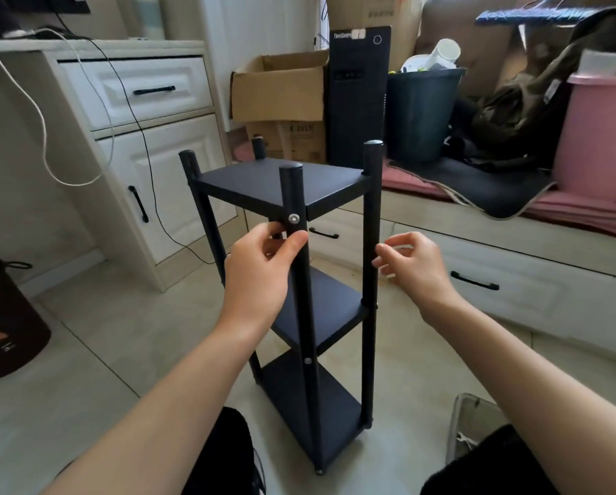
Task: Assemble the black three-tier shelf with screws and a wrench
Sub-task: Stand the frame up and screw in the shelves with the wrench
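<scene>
The tall black computer case (359,94) has small white letters at its top; they look like "ThinkCentre". The lower cardboard box (288,141) shows the faint number "2019". Other marks are too blurry.

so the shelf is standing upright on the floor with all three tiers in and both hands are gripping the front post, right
Not quite. In the head view only the left hand grips the front post; the right hand is beside the right post, fingers loosely curled, holding nothing. The shelf does stand upright with three tiers.
</scene>
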Available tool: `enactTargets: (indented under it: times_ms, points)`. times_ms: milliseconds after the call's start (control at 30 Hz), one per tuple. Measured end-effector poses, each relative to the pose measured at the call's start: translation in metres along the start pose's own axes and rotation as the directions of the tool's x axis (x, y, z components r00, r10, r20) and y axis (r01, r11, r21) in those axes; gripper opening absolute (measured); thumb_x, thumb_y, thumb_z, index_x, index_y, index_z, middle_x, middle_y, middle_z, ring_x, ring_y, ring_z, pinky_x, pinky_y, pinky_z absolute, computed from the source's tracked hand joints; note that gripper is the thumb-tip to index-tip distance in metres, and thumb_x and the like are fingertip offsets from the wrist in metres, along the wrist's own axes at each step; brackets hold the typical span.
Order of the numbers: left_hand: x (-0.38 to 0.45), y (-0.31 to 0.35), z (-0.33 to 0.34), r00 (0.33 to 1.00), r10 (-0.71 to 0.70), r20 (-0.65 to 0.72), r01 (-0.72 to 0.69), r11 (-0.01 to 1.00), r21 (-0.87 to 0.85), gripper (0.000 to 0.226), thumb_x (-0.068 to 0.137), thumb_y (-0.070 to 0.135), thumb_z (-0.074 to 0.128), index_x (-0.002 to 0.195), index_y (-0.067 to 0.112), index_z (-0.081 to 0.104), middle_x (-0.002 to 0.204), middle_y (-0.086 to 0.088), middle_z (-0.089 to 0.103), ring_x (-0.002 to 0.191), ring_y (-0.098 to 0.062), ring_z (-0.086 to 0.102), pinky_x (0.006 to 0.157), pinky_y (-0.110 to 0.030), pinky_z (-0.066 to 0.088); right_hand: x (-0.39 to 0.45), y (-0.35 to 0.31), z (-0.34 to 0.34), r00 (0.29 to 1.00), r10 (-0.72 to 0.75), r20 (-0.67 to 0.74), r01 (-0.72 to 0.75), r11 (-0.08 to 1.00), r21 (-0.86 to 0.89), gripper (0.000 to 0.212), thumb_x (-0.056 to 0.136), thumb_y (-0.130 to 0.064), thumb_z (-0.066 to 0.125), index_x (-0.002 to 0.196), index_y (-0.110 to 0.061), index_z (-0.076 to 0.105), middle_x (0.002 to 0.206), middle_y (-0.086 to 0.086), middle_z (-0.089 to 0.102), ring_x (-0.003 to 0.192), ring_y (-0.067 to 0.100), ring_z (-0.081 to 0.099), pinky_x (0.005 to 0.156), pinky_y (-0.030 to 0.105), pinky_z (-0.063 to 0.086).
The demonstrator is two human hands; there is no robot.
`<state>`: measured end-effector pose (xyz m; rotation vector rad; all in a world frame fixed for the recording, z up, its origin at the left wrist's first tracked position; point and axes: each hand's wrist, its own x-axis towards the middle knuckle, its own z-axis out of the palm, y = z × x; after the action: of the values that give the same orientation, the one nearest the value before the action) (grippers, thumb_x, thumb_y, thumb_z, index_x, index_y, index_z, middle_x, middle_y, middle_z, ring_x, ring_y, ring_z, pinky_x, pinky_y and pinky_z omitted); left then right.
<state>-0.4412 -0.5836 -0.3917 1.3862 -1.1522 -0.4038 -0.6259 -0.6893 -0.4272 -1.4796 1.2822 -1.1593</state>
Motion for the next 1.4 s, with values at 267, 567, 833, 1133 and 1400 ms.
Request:
enactTargets:
  times_ms: [267,567,833,1133,1400]
  points:
    - [0.004,-0.007,-0.004,0.99,-0.094,0.102,0.11,0.979,-0.172,0.006,0.097,0.028,0.065,0.103,0.027,0.067,0.094,0.003,0.076,0.094,-0.012,0.073,0.078,-0.038,0.063,0.024,0.019,0.002,0.977,0.024,0.212,-0.006,0.996,-0.085,0.043,0.099,-0.032,0.056,0.14,-0.032,0.045,0.121,-0.006,0.062,0.111,0.014,0.059,0.095,0.039,0.049]
    - [0.009,-0.01,-0.001,0.987,-0.062,0.146,0.088,0.98,-0.177,0.007,0.099,0.026,0.062,0.1,0.028,0.068,0.094,0.005,0.075,0.095,-0.011,0.072,0.073,-0.033,0.063,0.024,0.018,-0.002,0.976,0.009,0.218,-0.012,1.0,0.012,0.03,0.101,-0.016,0.053,0.127,-0.03,0.054,0.109,0.007,0.067,0.098,0.02,0.067,0.071,0.032,0.058]
    - [0.027,-0.011,0.0,0.974,-0.084,0.21,0.128,0.97,-0.207,0.019,0.104,0.024,0.053,0.11,0.027,0.071,0.099,0.004,0.077,0.097,-0.015,0.073,0.076,-0.032,0.062,0.007,0.016,-0.028,0.988,-0.036,0.148,0.036,0.999,0.004,0.026,0.098,-0.019,0.06,0.118,-0.034,0.055,0.104,0.002,0.063,0.089,0.014,0.068,0.068,0.03,0.059]
    - [0.04,-0.032,0.017,0.966,-0.059,0.252,0.117,0.968,-0.22,0.025,0.107,0.03,0.045,0.117,0.03,0.068,0.106,0.004,0.075,0.095,-0.017,0.073,0.072,-0.027,0.058,-0.028,0.014,-0.047,0.983,0.018,0.185,-0.016,1.0,-0.01,0.023,0.094,-0.016,0.066,0.106,-0.033,0.056,0.104,0.002,0.068,0.086,0.018,0.072,0.077,0.042,0.062]
    - [0.05,-0.047,0.005,0.889,-0.05,0.456,0.18,0.952,-0.247,0.025,0.105,0.032,0.047,0.115,0.037,0.07,0.117,0.001,0.073,0.113,-0.019,0.069,0.087,-0.034,0.058,-0.045,0.015,-0.042,0.991,0.08,0.106,-0.076,0.996,-0.041,0.022,0.091,-0.008,0.067,0.103,-0.024,0.058,0.1,0.006,0.07,0.087,0.023,0.072,0.08,0.051,0.059]
